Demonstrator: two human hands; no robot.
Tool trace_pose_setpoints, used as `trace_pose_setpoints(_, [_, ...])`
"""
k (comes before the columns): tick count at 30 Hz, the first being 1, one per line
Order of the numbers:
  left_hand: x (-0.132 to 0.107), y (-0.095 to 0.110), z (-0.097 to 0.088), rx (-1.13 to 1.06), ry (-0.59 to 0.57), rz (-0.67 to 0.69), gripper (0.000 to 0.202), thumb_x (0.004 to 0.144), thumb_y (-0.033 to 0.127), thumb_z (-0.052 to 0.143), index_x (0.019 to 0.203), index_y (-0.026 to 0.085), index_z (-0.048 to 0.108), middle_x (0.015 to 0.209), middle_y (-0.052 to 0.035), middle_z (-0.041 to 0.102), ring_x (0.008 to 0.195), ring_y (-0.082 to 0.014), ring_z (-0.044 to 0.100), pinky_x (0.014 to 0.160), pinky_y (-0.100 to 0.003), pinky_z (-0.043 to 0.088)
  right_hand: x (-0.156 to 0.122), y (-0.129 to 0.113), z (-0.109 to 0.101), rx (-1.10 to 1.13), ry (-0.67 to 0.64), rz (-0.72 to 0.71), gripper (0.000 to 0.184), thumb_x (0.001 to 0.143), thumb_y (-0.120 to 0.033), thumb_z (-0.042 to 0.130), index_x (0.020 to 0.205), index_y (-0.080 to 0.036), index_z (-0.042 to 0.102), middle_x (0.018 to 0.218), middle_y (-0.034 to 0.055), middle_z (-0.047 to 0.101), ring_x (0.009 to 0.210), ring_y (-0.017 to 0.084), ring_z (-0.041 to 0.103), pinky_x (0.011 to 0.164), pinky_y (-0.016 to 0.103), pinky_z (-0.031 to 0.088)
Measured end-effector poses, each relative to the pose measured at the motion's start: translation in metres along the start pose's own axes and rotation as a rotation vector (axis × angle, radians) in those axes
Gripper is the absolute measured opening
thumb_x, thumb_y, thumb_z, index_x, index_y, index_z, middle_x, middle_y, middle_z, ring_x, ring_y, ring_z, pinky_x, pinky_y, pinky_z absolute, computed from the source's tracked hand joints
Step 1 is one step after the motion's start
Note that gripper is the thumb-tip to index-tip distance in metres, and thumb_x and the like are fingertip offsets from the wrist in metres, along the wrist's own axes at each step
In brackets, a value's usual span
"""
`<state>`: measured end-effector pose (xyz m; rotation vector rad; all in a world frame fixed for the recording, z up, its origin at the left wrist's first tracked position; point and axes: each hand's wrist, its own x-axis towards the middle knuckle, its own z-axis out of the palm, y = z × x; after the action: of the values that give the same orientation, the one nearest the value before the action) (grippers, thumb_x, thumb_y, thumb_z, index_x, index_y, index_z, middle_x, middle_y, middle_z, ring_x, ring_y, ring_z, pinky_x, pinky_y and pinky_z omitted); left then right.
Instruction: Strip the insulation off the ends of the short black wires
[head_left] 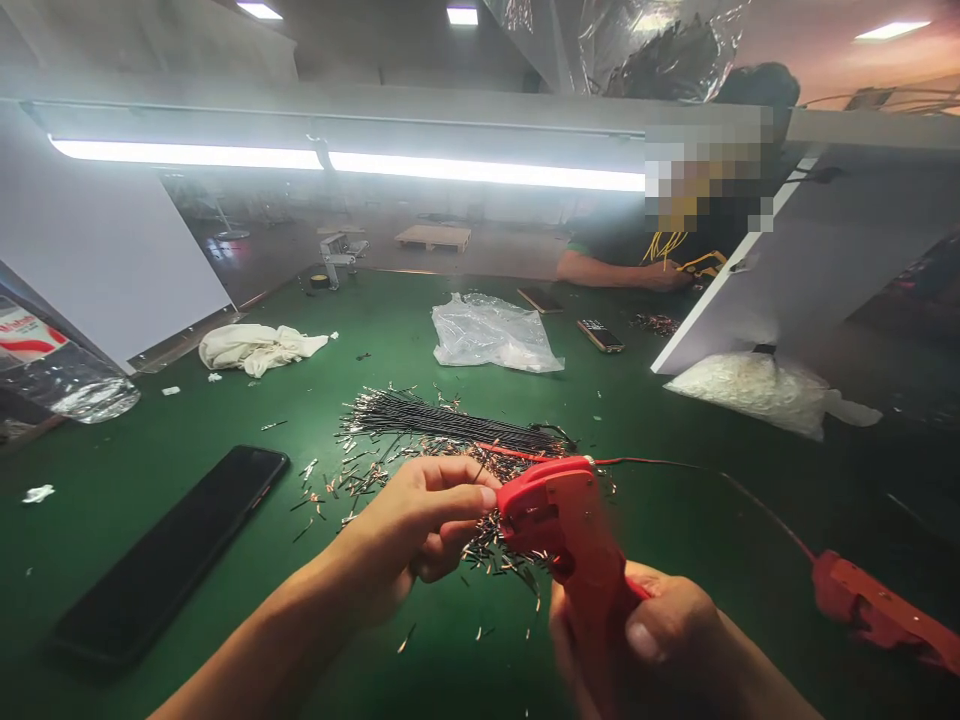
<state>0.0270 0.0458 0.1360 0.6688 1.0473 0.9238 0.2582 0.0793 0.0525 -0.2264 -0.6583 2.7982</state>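
My right hand (667, 620) is wrapped around the handle of a red wire stripper (592, 520), whose head points left. At its jaws, my left hand (420, 520) pinches a thin black wire (481, 468); most of that wire is hidden by the fingers and the tool. Behind both hands lies a bundle of black wires (457, 420) with bare ends showing at the left. Loose wire scraps (360, 475) are scattered around and under the hands. A thin red cord (660, 461) runs right from behind the stripper's head toward a second red tool (877, 600).
A black phone (172, 550) lies at the left on the green table (247, 640). Farther back are a white cloth (259, 347), a clear plastic bag (491, 333) and a smaller phone (600, 335). A filled bag (750, 385) sits at right. Across the table, a person (622, 265) handles yellow wires.
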Motion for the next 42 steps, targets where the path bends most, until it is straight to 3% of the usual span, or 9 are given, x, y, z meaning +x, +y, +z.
trace_pose_setpoints(12, [0.001,-0.003,-0.007,0.11,-0.267,-0.039,0.033,0.079,0.042,0.073,0.074,0.017,0.052,0.051,0.0103,0.038,0.039,-0.0004,0.02,0.036,-0.014,0.016,0.001,0.004,-0.011,-0.017,-0.142,0.11,0.054,0.053,-0.031,0.061,0.093,0.005,0.069,0.072,0.0184,0.071,0.051,0.019,0.062,0.041,0.023,0.045])
trace_pose_setpoints(16, [0.005,-0.006,-0.008,0.108,-0.322,-0.018,0.034,0.083,0.048,0.067,0.082,0.019,0.049,0.049,0.0119,0.033,0.039,-0.0019,0.019,0.037,-0.015,0.015,-0.002,0.004,-0.011,-0.039,-0.119,0.106,0.054,0.054,-0.026,0.063,0.102,-0.001,0.067,0.074,0.0151,0.072,0.052,0.017,0.061,0.047,0.023,0.046])
trace_pose_setpoints(19, [0.013,-0.01,-0.009,0.225,-0.149,0.078,0.036,0.085,0.056,0.057,0.086,0.022,0.043,0.046,0.0137,0.029,0.038,-0.0042,0.015,0.037,-0.018,0.016,-0.006,0.004,-0.007,-0.082,-0.072,0.097,0.049,0.054,-0.022,0.065,0.099,-0.004,0.069,0.069,0.0087,0.069,0.053,0.012,0.057,0.053,0.019,0.046])
trace_pose_setpoints(24, [0.032,-0.016,-0.016,0.546,0.192,0.174,0.041,0.084,0.063,0.046,0.075,0.024,0.036,0.046,0.0135,0.025,0.04,-0.0067,0.017,0.04,-0.02,0.017,-0.008,-0.004,0.001,-0.104,-0.012,0.06,0.048,0.06,-0.03,0.064,0.095,0.003,0.069,0.072,0.015,0.07,0.06,0.019,0.066,0.055,0.024,0.05])
trace_pose_setpoints(30, [0.03,-0.016,-0.018,0.788,0.443,0.346,0.031,0.09,0.048,0.046,0.076,0.021,0.046,0.062,0.0051,0.044,0.058,-0.0124,0.036,0.055,-0.025,0.026,-0.003,-0.016,0.0,-0.222,0.08,-0.116,0.04,0.075,-0.027,0.06,0.107,-0.004,0.064,0.09,0.0187,0.072,0.077,0.024,0.069,0.071,0.033,0.05])
trace_pose_setpoints(33, [0.018,-0.014,-0.015,1.016,0.609,0.609,0.024,0.096,0.032,0.038,0.079,0.02,0.05,0.071,0.0014,0.051,0.066,-0.0148,0.042,0.063,-0.029,0.032,0.001,-0.017,-0.005,-0.311,0.108,-0.149,0.037,0.079,-0.029,0.058,0.11,-0.008,0.06,0.098,0.0194,0.069,0.087,0.03,0.068,0.075,0.039,0.049])
trace_pose_setpoints(37, [0.005,-0.014,-0.011,1.374,0.701,1.077,0.022,0.095,0.013,0.039,0.105,0.02,0.057,0.075,0.0011,0.06,0.064,-0.0128,0.049,0.063,-0.026,0.039,0.01,-0.011,-0.006,-0.278,0.091,-0.236,0.035,0.08,-0.033,0.056,0.109,-0.014,0.059,0.09,0.0125,0.068,0.086,0.032,0.067,0.081,0.05,0.047])
trace_pose_setpoints(39, [0.002,-0.016,-0.006,1.421,0.74,1.144,0.023,0.095,0.01,0.041,0.112,0.017,0.054,0.075,0.0005,0.062,0.058,-0.0104,0.049,0.056,-0.023,0.039,0.015,-0.008,-0.003,-0.299,0.08,-0.314,0.033,0.08,-0.035,0.059,0.106,-0.014,0.06,0.082,0.0096,0.067,0.077,0.027,0.066,0.078,0.048,0.048])
trace_pose_setpoints(42, [0.001,-0.023,0.003,1.4,0.762,1.145,0.012,0.095,0.012,0.044,0.1,0.016,0.053,0.067,0.0031,0.057,0.05,-0.0087,0.046,0.05,-0.021,0.038,0.02,-0.005,0.003,-0.354,0.139,-0.378,0.031,0.082,-0.034,0.063,0.105,-0.013,0.061,0.081,0.0087,0.067,0.074,0.023,0.064,0.073,0.038,0.047])
